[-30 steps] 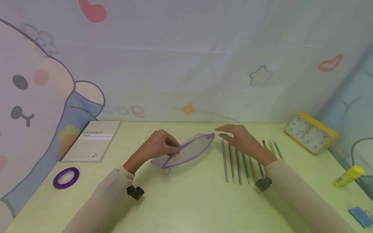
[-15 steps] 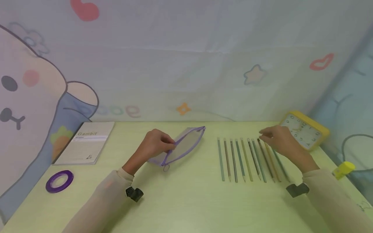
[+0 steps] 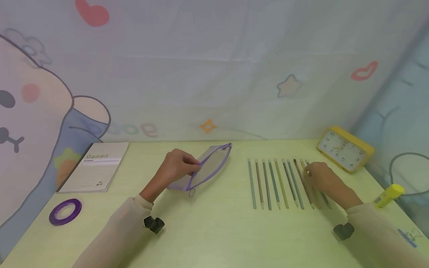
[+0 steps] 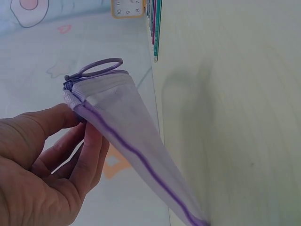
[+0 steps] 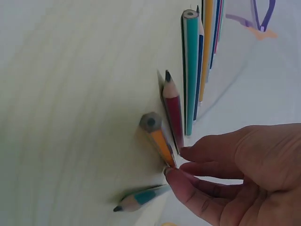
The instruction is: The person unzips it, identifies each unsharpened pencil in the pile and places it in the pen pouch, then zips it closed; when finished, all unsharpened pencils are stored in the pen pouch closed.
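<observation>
In the head view my left hand [image 3: 175, 163] pinches the rim of a see-through pencil pouch [image 3: 216, 170] with purple edging, held tilted with its mouth gaping. The left wrist view shows thumb and fingers at the corner of the pouch [image 4: 124, 106], beside its zip ring [image 4: 101, 68]. My right hand [image 3: 326, 182] is low over the right end of a row of pencils [image 3: 270, 178]. Seen from the right wrist, thumb and forefinger tips pinch the far end of an orange pencil [image 5: 162, 147]. A maroon pencil [image 5: 174, 110] and a green pencil [image 5: 143, 197] lie either side.
A yellow clock [image 3: 345, 149] stands behind the right hand, a yellow glue stick [image 3: 388, 195] farther right. Near the right edge lies a blue object [image 3: 407, 237]. On the left are a notebook [image 3: 94, 167] and a roll of purple tape [image 3: 65, 212].
My right hand has gone from beside the pouch's mouth rightward over the pencils, then down to the orange one. The left hand keeps its hold on the pouch; the head view has turned slightly right.
</observation>
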Demonstrator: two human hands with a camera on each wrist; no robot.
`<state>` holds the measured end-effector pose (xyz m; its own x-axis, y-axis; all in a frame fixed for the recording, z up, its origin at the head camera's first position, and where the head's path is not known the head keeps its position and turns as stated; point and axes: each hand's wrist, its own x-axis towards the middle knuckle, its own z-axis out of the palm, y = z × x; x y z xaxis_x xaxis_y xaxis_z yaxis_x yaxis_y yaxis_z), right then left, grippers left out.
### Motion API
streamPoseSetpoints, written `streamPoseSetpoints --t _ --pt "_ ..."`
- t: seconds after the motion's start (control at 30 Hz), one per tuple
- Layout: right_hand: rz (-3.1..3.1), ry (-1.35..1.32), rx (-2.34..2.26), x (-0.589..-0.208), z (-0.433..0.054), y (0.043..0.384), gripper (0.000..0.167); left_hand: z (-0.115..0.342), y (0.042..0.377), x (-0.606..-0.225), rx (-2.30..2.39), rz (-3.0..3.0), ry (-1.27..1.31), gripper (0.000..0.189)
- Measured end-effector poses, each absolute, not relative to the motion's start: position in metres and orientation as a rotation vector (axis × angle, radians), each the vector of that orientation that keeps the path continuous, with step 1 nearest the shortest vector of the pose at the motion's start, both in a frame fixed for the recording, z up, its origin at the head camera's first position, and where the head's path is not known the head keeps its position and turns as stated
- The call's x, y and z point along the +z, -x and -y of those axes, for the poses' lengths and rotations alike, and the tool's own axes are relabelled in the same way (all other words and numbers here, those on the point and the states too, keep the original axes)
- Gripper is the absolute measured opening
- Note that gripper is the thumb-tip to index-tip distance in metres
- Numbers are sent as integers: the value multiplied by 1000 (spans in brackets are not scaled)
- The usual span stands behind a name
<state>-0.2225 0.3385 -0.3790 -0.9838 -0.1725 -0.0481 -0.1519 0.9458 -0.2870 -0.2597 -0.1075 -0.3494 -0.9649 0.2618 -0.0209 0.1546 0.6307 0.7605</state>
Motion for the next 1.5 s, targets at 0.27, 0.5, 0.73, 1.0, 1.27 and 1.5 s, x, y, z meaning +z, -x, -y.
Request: streamPoseSetpoints --t 0.27,0.5,0.73,1.0,1.27,1.5 --pt "-2990 235 -450 -377 -332 220 26 107 259 -349 1268 -2707 -344 15" --pt "-2977 235 -399 -382 -335 224 28 107 258 -349 1270 -2703 -346 16" --pt "-2970 258 -392 -369 -330 229 21 104 259 -351 1295 -2672 -367 16" --pt "-2941 217 -816 -329 -301 227 73 101 257 -350 1294 -2663 -394 16" --pt "-2635 266 -1382 -323 -241 212 73 100 260 -353 1308 -2637 -411 16" --pt "-2243 256 -1573 -347 -191 213 75 99 259 -353 1313 -2626 -427 16"
